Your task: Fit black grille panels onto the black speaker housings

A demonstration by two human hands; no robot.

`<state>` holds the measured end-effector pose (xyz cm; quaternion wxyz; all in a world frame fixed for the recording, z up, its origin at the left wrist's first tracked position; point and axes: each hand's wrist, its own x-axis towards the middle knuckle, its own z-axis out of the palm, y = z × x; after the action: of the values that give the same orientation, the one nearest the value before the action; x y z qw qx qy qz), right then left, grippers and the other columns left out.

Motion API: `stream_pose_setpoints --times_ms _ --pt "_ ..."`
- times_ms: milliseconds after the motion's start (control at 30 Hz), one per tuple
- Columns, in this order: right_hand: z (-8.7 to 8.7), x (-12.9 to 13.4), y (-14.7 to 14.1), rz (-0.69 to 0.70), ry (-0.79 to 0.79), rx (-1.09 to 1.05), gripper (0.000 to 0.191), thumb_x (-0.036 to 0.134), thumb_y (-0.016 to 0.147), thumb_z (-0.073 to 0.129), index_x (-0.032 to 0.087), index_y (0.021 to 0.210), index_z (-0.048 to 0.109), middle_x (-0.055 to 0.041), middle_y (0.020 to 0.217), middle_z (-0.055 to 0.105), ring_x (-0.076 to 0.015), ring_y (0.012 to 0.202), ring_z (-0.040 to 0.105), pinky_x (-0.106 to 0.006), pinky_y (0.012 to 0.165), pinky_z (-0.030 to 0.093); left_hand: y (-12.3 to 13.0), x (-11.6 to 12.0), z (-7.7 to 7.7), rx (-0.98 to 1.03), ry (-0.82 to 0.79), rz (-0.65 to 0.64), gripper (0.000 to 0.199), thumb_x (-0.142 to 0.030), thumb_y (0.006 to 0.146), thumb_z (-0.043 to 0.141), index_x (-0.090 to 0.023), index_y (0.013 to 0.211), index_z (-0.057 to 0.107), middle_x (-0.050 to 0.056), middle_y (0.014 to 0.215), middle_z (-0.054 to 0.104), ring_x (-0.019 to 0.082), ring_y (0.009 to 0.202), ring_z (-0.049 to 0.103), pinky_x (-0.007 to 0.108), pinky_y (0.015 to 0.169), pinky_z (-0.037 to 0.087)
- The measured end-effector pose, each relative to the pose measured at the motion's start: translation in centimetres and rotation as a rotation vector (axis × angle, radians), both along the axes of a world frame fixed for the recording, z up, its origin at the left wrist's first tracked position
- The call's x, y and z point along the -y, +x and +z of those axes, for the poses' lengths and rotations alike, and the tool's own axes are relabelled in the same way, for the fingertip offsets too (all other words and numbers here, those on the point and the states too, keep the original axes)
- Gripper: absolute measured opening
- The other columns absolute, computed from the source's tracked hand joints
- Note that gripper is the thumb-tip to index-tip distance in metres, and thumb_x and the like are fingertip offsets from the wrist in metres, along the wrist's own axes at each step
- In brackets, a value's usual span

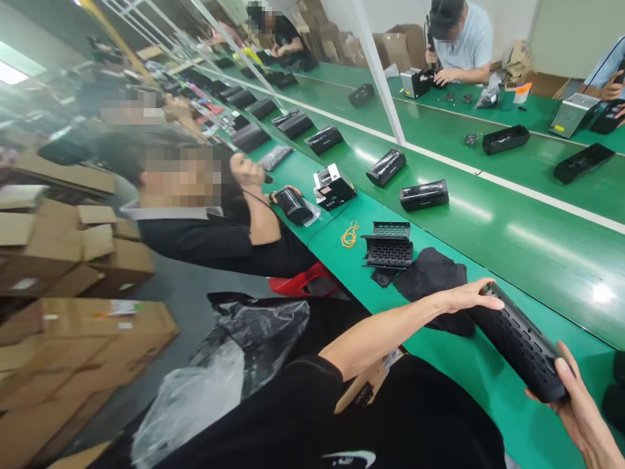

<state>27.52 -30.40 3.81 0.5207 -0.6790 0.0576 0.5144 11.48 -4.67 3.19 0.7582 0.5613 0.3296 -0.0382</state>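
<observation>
Between my two hands is a long black casing with rows of slots [520, 342], tilted above the green bench. My left hand [471, 296] grips its far end, thumb laid over the top. At the near end my right hand [573, 387] holds it, thumb on the slotted face and fingers underneath. A crumpled black cloth [434, 280] lies on the bench beside my left forearm. Just past it stand perforated black metal covers [389, 247], and a yellow rubber band bundle [349, 236] rests near them.
A green conveyor [527, 215] carries several black housings [424, 195] alongside the bench. On my left a co-worker [195, 215] handles a black housing [293, 205] beside a boxy device [333, 187]. Cardboard boxes [97, 352] and plastic bags [205, 397] crowd the floor side. More co-workers sit across the conveyor.
</observation>
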Motion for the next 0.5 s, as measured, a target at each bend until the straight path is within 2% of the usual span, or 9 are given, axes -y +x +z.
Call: stream_pose_setpoints --times_ms 67,167,233,300,367,400,467,500 --pt "-0.3 0.1 -0.5 0.028 0.005 0.009 0.123 0.065 0.059 0.097 0.034 0.163 0.039 -0.0172 0.153 0.054 -0.0344 0.095 0.074 -0.053 0.071 0.065 0.4 -0.4 -0.3 -0.065 0.037 0.013 0.101 -0.068 0.063 0.087 -0.02 0.147 0.058 0.017 0.158 0.054 0.04 0.148 0.049 0.054 0.123 0.039" --pt "-1.4 -0.4 -0.3 0.086 -0.007 -0.022 0.122 0.065 0.058 0.097 0.023 0.159 0.043 -0.0186 0.127 0.068 -0.0362 0.08 0.076 -0.046 0.058 0.063 1.9 -1.9 -0.7 -0.19 0.001 0.008 0.1 -0.071 0.061 0.087 -0.023 0.145 0.06 0.016 0.163 0.049 0.042 0.145 0.05 0.053 0.111 0.052" --pt "-2.3 -1.5 1.1 0.101 -0.005 -0.053 0.116 0.066 0.062 0.094 0.017 0.156 0.046 -0.0185 0.115 0.072 -0.0379 0.076 0.076 -0.044 0.053 0.062 3.2 -3.7 -1.1 -0.178 -0.072 -0.004 0.105 -0.074 0.062 0.086 -0.027 0.15 0.055 0.016 0.164 0.048 0.04 0.137 0.056 0.05 0.098 0.06" --pt "-3.1 -3.7 3.5 0.07 -0.011 -0.079 0.113 0.067 0.063 0.092 0.017 0.155 0.049 -0.0222 0.121 0.071 -0.0415 0.082 0.076 -0.048 0.055 0.063 4.0 -5.8 -1.6 -0.102 -0.072 0.072 0.104 -0.077 0.069 0.08 -0.027 0.155 0.049 0.017 0.159 0.052 0.034 0.123 0.065 0.044 0.087 0.062" --pt "-3.7 -7.0 6.7 -0.011 0.003 -0.07 0.109 0.066 0.063 0.091 0.022 0.155 0.052 -0.0257 0.14 0.064 -0.0473 0.099 0.075 -0.054 0.061 0.065 3.8 -7.5 -2.2 -0.056 0.093 0.262 0.088 -0.072 0.078 0.075 -0.023 0.149 0.054 0.016 0.145 0.063 0.027 0.11 0.067 0.039 0.087 0.06" --pt "-3.9 -8.9 8.5 -0.06 0.031 -0.046 0.103 0.063 0.064 0.09 0.026 0.154 0.056 -0.0242 0.15 0.059 -0.0495 0.111 0.071 -0.057 0.067 0.065 3.1 -7.9 -2.6 -0.06 0.222 0.363 0.074 -0.066 0.083 0.072 -0.02 0.139 0.06 0.014 0.133 0.068 0.024 0.106 0.067 0.036 0.089 0.058" --pt "-4.2 -12.1 11.8 -0.137 0.118 0.037 0.078 0.055 0.075 0.084 0.037 0.148 0.063 -0.0137 0.162 0.051 -0.0461 0.133 0.061 -0.059 0.082 0.062 0.9 -7.8 -3.3 -0.1 0.469 0.464 0.044 -0.053 0.089 0.068 -0.017 0.114 0.07 0.008 0.108 0.073 0.019 0.096 0.065 0.033 0.091 0.054" --pt "-4.3 -13.3 13.1 -0.169 0.118 0.066 0.065 0.054 0.08 0.078 0.041 0.143 0.067 -0.0093 0.162 0.052 -0.0436 0.137 0.058 -0.059 0.086 0.059 -0.6 -7.2 -3.6 -0.124 0.557 0.446 0.033 -0.048 0.091 0.067 -0.018 0.102 0.071 0.006 0.098 0.073 0.018 0.091 0.064 0.032 0.09 0.053"
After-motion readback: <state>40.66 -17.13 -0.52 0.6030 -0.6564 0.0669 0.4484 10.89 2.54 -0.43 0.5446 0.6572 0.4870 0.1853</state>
